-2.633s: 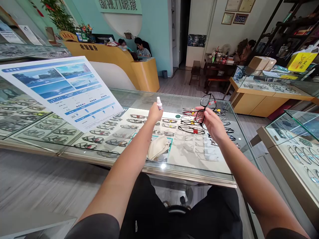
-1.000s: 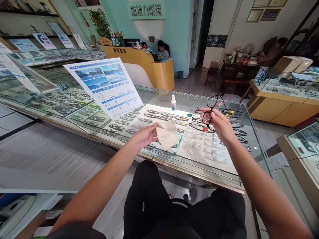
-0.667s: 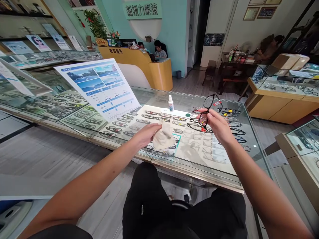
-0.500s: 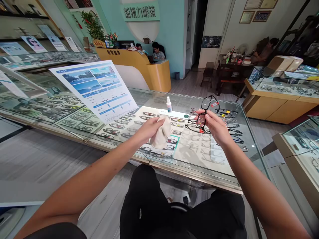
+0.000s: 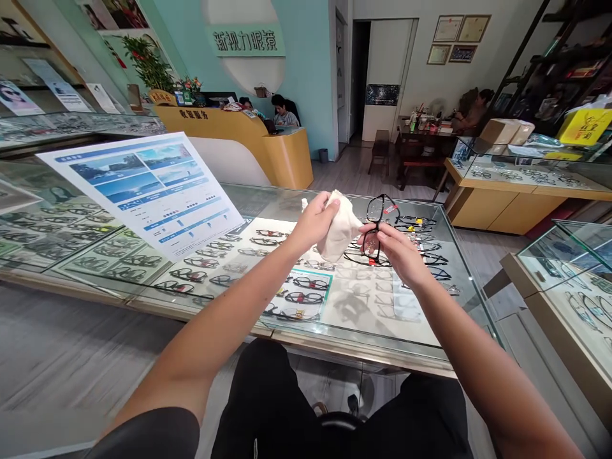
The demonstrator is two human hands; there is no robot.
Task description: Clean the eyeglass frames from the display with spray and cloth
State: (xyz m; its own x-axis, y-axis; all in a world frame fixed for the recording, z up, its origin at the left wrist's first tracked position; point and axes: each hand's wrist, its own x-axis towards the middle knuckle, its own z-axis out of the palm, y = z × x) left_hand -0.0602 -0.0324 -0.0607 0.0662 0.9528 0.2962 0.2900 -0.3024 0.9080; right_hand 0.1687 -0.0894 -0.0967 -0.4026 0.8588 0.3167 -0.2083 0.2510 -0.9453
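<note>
A cream cleaning cloth [image 5: 340, 231] hangs from my left hand [image 5: 316, 220], pinched between thumb and fingers. My right hand [image 5: 398, 250] grips a pair of black-framed glasses [image 5: 370, 242], which stands on edge with one lens above the other. A small red-and-white tag shows by the upper lens. The cloth's right edge reaches close to the glasses and my right fingertips; whether they touch I cannot tell. Both hands are above the glass display counter [image 5: 282, 328]. Mostly hidden behind my left hand and the cloth is a white spray bottle [image 5: 305, 204].
Rows of eyeglass frames [image 5: 306, 298] lie inside the counter under the glass. A printed sheet [image 5: 153, 191] stands tilted at the left. Beyond are a yellow reception desk [image 5: 287, 156] with people behind it, and a wooden stool [image 5: 380, 152]. Another display case [image 5: 564, 280] stands at the right.
My left hand has raised the cloth and brought it rightward, close to the glasses. The glasses stay in my right hand. The view has turned slightly right, and the spray bottle is now mostly covered.
</note>
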